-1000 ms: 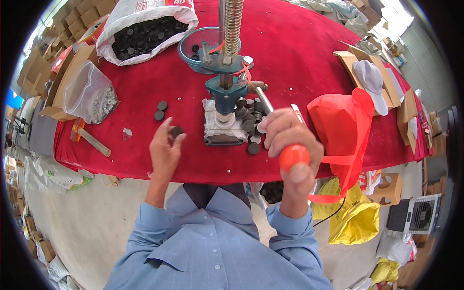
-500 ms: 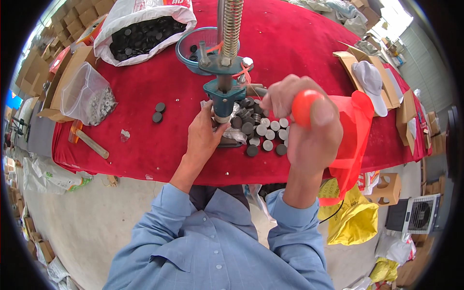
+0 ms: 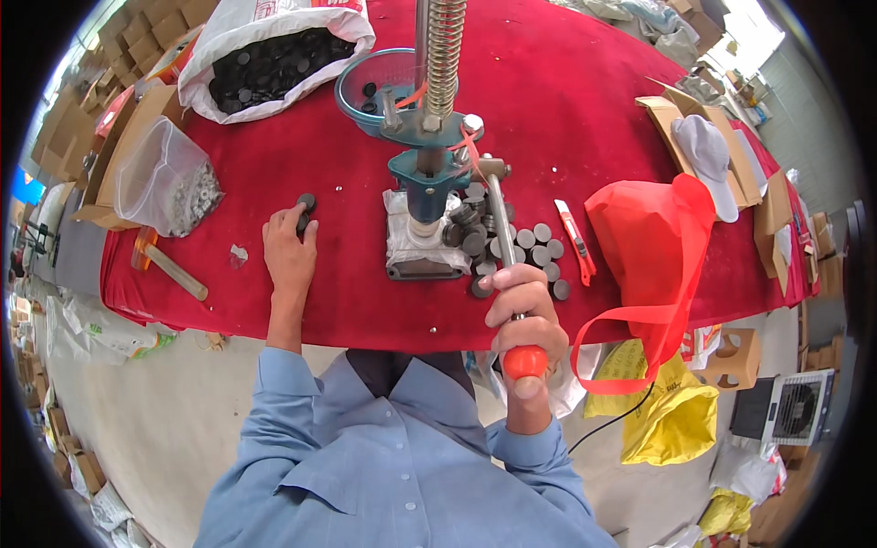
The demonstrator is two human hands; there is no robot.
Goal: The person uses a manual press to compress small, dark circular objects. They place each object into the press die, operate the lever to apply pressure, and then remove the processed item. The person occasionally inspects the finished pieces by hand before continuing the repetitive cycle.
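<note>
My right hand (image 3: 523, 320) is wrapped round the metal lever (image 3: 501, 219) of a green hand press (image 3: 427, 173), just by its red ball knob (image 3: 525, 363). The press's lower tip sits over a base (image 3: 425, 268) covered with white wrapping. Left of the press, my left hand (image 3: 290, 251) rests on the red cloth, its thumb and fingertips closed about a small black disc (image 3: 302, 222). A second black disc (image 3: 307, 200) lies just beyond it. Beside the press on the right is a pile of black discs (image 3: 473, 242), with several grey-faced discs (image 3: 543, 233) along its edge.
A red cutter knife (image 3: 575, 242) and a red bag (image 3: 639, 228) lie to the right. At left are a hammer (image 3: 174, 274) and a clear tub (image 3: 151, 173) of small metal parts. Behind stand a sack (image 3: 196, 87) of black discs and a blue basin (image 3: 347, 96).
My left hand has left the press and reached left to the two black discs. My right hand has pulled the lever's knob down and towards me, uncovering the knife.
</note>
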